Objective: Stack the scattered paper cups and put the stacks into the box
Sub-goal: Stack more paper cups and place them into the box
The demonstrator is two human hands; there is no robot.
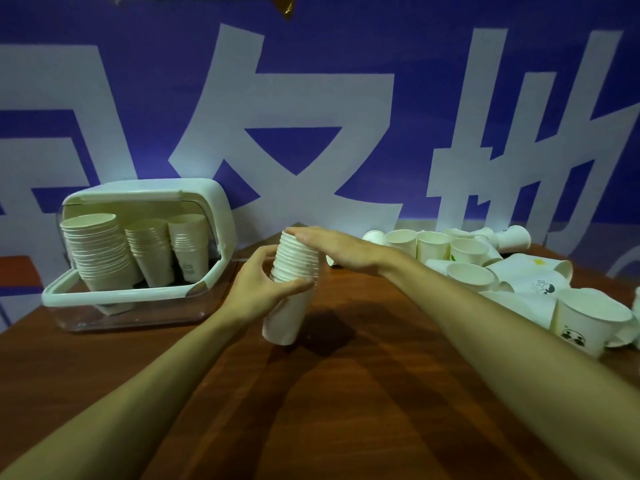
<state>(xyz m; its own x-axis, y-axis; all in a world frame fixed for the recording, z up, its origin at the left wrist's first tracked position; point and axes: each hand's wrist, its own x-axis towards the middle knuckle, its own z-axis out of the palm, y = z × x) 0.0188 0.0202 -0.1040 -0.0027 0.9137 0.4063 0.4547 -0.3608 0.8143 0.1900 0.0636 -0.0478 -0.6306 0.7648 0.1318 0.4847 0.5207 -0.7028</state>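
Observation:
A stack of white paper cups (292,271) stands tilted on the wooden table (346,393) at centre. My left hand (258,289) grips the stack around its middle. My right hand (339,249) lies flat, palm down, on the stack's top rim. At the left stands the white box (214,209) with a clear base and its lid raised; inside it are three stacks of cups (100,251). Scattered loose cups (467,251) lie in a heap at the right, some upright, some on their sides.
A blue wall banner with large white characters (294,116) rises right behind the table. The table's left edge runs near the box. A cup with a panda print (585,320) stands at the right edge near my right forearm.

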